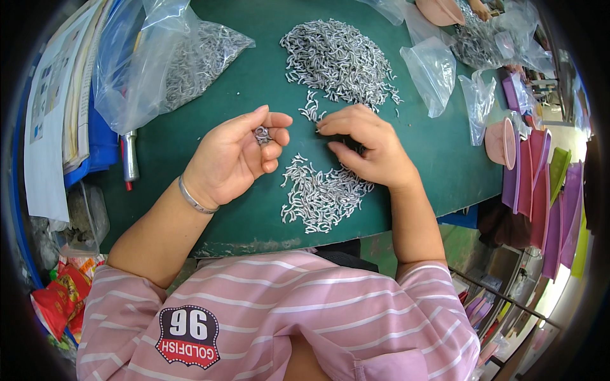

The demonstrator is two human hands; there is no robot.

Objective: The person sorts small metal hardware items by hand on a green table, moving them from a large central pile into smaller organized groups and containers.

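My left hand is turned palm up, with its fingers curled around a few small grey metal pieces. To the right, my right hand is palm down over the table. Its thumb and forefinger are apart, and a tiny piece seems to be at the forefinger's tip. Beyond it lies a large heap of small curved metal pieces. A few strays lie between that heap and the hand. Nearer my body, a smaller, flatter pile of similar curved pieces spreads out, partly hidden by the right hand.
A clear plastic bag of metal pieces lies at the left on the green table. Beside it are a metal-and-red tool and a blue holder with papers. Empty plastic bags and a pink bowl are at the right.
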